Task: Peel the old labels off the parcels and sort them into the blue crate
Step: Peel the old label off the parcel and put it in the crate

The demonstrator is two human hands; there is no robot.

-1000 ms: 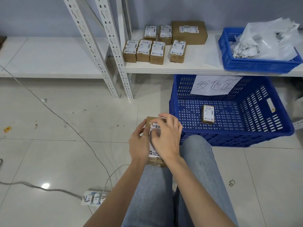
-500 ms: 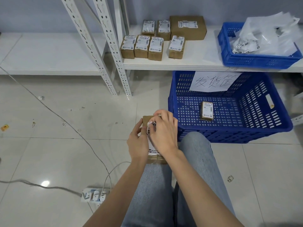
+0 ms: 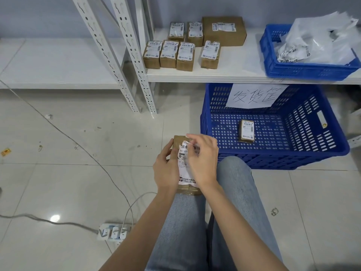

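Observation:
A small brown parcel (image 3: 178,140) rests on my knees, above the jeans. My left hand (image 3: 166,169) grips its left side, thumb on the top face. My right hand (image 3: 203,159) pinches the top edge of the white label (image 3: 184,159), which is lifted and curled away from the far end of the box. The big blue crate (image 3: 312,151) stands on the floor to the right with one labelled parcel (image 3: 247,131) lying in it. Several labelled parcels (image 3: 170,53) and a bigger box (image 3: 224,30) sit on the low shelf (image 3: 234,73).
A smaller blue crate (image 3: 283,69) on the shelf holds crumpled peeled labels (image 3: 320,45). A paper sign (image 3: 256,95) hangs on the big crate's back wall. White rack posts (image 3: 136,75) stand left of the shelf. A power strip (image 3: 113,231) and cables (image 3: 78,142) lie on the tiled floor.
My right hand has pulled the label's top edge back toward me, baring more brown cardboard at the parcel's far end. The left hand keeps its hold.

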